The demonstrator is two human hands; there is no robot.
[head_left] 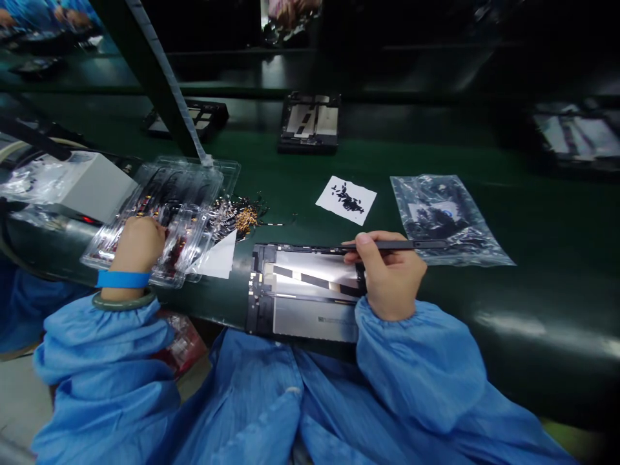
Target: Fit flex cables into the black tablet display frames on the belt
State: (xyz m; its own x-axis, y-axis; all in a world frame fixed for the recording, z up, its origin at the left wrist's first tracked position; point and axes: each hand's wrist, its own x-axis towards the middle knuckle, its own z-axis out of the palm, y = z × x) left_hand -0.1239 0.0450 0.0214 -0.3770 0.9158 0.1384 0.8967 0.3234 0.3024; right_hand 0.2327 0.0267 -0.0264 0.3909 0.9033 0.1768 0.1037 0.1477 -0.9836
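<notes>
The flat rectangular silver-and-black metal device [312, 315] is crossed by a slanting black strip [314, 281] broken with pale tan. The slim stick-like tool [402, 245] is finished in black. The square white paper sheet [367, 201] is speckled with tiny black pieces [351, 203]. The thin black cables [242, 219] are flecked with gold. The glossy worktop [465, 290] is coloured dark green, the cloth sleeves [426, 371] light blue.

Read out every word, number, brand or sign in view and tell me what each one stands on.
No text is readable.
Silver panel of the flat device near the right hand: a small mark and a faint line of print, too small to read.
White label in the clear plastic bag: a blue mark, too blurred to make out.
</notes>
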